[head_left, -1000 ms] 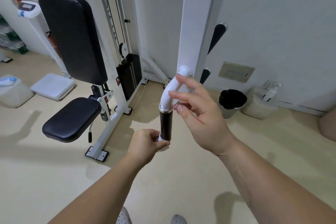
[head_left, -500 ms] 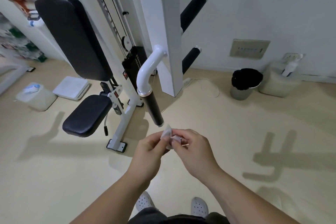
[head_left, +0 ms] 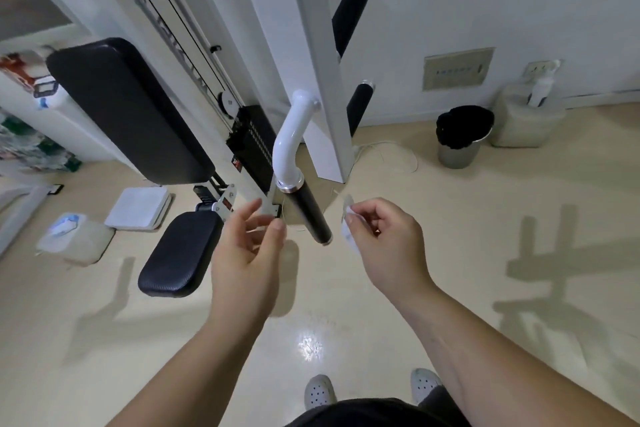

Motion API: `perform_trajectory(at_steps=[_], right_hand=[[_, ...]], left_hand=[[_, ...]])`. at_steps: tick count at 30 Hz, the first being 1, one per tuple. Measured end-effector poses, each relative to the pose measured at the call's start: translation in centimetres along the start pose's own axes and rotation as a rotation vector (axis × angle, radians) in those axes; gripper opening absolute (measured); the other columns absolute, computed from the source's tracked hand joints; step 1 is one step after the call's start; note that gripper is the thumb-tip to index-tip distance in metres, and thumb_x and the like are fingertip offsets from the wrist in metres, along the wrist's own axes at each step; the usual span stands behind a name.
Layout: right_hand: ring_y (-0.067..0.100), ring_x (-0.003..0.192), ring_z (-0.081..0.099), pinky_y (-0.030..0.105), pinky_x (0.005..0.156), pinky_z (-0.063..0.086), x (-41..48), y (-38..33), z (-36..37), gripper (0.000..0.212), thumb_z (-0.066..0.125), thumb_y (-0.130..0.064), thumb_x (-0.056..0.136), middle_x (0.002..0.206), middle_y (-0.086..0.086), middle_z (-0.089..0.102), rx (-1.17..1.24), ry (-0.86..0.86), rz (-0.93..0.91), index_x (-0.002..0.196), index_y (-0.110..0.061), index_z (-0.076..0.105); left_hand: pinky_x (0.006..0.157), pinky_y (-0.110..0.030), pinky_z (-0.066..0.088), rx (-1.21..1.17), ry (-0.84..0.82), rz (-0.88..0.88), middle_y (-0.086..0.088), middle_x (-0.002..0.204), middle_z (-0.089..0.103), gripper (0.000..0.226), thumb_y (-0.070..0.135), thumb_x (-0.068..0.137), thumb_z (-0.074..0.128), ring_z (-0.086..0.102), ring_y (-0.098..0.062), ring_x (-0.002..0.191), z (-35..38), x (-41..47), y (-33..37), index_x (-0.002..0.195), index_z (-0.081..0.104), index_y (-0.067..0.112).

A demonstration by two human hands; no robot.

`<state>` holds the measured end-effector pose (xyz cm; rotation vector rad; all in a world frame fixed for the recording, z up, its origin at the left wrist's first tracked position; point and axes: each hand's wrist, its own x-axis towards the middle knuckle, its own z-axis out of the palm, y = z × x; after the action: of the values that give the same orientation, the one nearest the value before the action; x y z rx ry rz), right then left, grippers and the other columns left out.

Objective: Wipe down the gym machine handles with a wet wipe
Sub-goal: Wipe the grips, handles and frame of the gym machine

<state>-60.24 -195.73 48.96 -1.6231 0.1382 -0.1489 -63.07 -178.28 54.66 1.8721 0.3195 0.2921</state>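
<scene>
1. right hand (head_left: pixel 384 239) pinches the wet wipe (head_left: pixel 346 235) between thumb and forefinger, other fingers curled. the wipe hangs crumpled just right of the grip's lower end, apart from it. holding it by an edge probably lets it be refolded to a fresh face.
2. left hand (head_left: pixel 247 246) is open with fingers relaxed and spread, holding nothing. it sits just left of the grip, likely free to steady the bar or take the wipe.
3. black grip (head_left: pixel 306 215) hangs tilted between both hands, under a white bent tube (head_left: pixel 289 139) fixed to the upright post (head_left: pixel 322 62).
4. upper handle (head_left: pixel 349 15) and lower handle (head_left: pixel 360 107) jut from behind the post. cannot tell if they are wiped.
5. lined bin (head_left: pixel 462 135) stands by the wall, well apart, handy for the spent wipe.
</scene>
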Motion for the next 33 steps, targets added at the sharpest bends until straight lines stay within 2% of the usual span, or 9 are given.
perform_trajectory(at_steps=[2, 7, 10, 13, 16, 21, 25, 30, 33], right_hand=[[0.003, 0.066, 0.063, 0.007, 0.058, 0.041, 0.3, -0.9, 1.1, 0.021, 0.07, -0.016, 0.092, 0.073, -0.015, 0.07, 0.021, 0.052, -0.017, 0.079, -0.032, 0.067], [0.009, 0.075, 0.068, 0.02, 0.064, 0.053, -0.1, -1.6, 3.1, 0.009, 0.067, -0.018, 0.093, 0.082, -0.009, 0.075, 0.072, 0.05, -0.034, 0.095, -0.022, 0.075], [0.015, 0.086, 0.066, 0.03, 0.076, 0.054, -0.9, -1.4, 3.1, 0.029, 0.051, -0.021, 0.092, 0.09, -0.003, 0.076, 0.123, 0.011, -0.049, 0.104, -0.015, 0.077], [-0.004, 0.102, 0.067, 0.022, 0.088, 0.056, -1.4, -1.1, 3.1, 0.037, 0.053, -0.007, 0.095, 0.105, -0.031, 0.072, 0.147, -0.006, -0.088, 0.115, -0.027, 0.076], [0.004, 0.08, 0.066, 0.019, 0.074, 0.05, -0.8, -1.5, 3.7, 0.023, 0.069, -0.007, 0.095, 0.103, -0.016, 0.074, 0.162, 0.011, -0.164, 0.111, -0.018, 0.08], [0.009, 0.086, 0.067, 0.017, 0.071, 0.047, 0.2, -2.4, 4.0, 0.015, 0.07, -0.033, 0.091, 0.093, -0.019, 0.071, 0.063, 0.122, -0.355, 0.1, -0.026, 0.078], [0.006, 0.081, 0.068, 0.017, 0.071, 0.048, 0.0, 0.5, 3.8, 0.023, 0.073, -0.025, 0.093, 0.096, -0.013, 0.075, 0.109, 0.06, -0.237, 0.115, -0.025, 0.078], [0.003, 0.095, 0.072, 0.018, 0.084, 0.051, -0.7, 3.6, 3.7, 0.016, 0.079, -0.021, 0.09, 0.097, -0.014, 0.079, 0.18, -0.001, -0.001, 0.106, -0.023, 0.081], [0.009, 0.078, 0.069, 0.026, 0.072, 0.055, 0.1, 1.5, 4.1, 0.014, 0.076, -0.024, 0.093, 0.082, -0.006, 0.075, 0.091, 0.012, -0.158, 0.106, -0.021, 0.081]], left_hand=[[0.084, -0.034, 0.057, -0.001, -0.039, 0.076, 0.014, 0.103, 0.074, 0.034, 0.056, 0.079, 0.066, 0.073, -0.012, 0.095, -1.1, 1.6, 0.9, 0.113, 0.064, 0.055], [0.081, -0.033, 0.06, 0.009, -0.194, 0.185, 0.011, 0.105, 0.078, 0.033, 0.049, 0.084, 0.069, 0.074, -0.013, 0.097, -1.3, 4.1, 3.1, 0.116, 0.072, 0.043], [0.082, -0.036, 0.063, 0.043, -0.284, 0.234, 0.009, 0.1, 0.079, 0.02, 0.037, 0.091, 0.07, 0.074, -0.014, 0.091, -0.6, 4.5, 4.0, 0.11, 0.077, 0.038], [0.084, -0.05, 0.059, 0.068, -0.302, 0.255, 0.0, 0.091, 0.079, 0.009, 0.034, 0.091, 0.073, 0.071, -0.031, 0.088, -0.2, 4.8, 4.4, 0.097, 0.079, 0.038], [0.082, -0.051, 0.058, 0.045, -0.308, 0.254, -0.003, 0.087, 0.079, 0.008, 0.03, 0.091, 0.076, 0.07, -0.036, 0.086, -0.2, 5.1, 4.4, 0.093, 0.081, 0.035], [0.082, -0.043, 0.06, 0.013, -0.338, 0.23, 0.002, 0.086, 0.08, 0.008, 0.022, 0.092, 0.076, 0.074, -0.023, 0.081, 0.0, 4.9, 4.4, 0.096, 0.081, 0.026], [0.081, -0.044, 0.062, 0.0, -0.331, 0.229, 0.002, 0.084, 0.08, 0.006, 0.021, 0.089, 0.078, 0.074, -0.028, 0.083, 0.6, 4.8, 4.3, 0.09, 0.08, 0.027], [0.082, -0.047, 0.063, 0.01, -0.299, 0.23, 0.002, 0.082, 0.079, 0.012, 0.022, 0.085, 0.082, 0.074, -0.029, 0.082, 0.4, 5.1, 4.1, 0.085, 0.08, 0.034], [0.078, -0.044, 0.063, 0.011, -0.299, 0.227, 0.001, 0.08, 0.079, 0.01, 0.021, 0.084, 0.083, 0.074, -0.029, 0.08, 0.2, 5.1, 4.2, 0.085, 0.081, 0.031]])
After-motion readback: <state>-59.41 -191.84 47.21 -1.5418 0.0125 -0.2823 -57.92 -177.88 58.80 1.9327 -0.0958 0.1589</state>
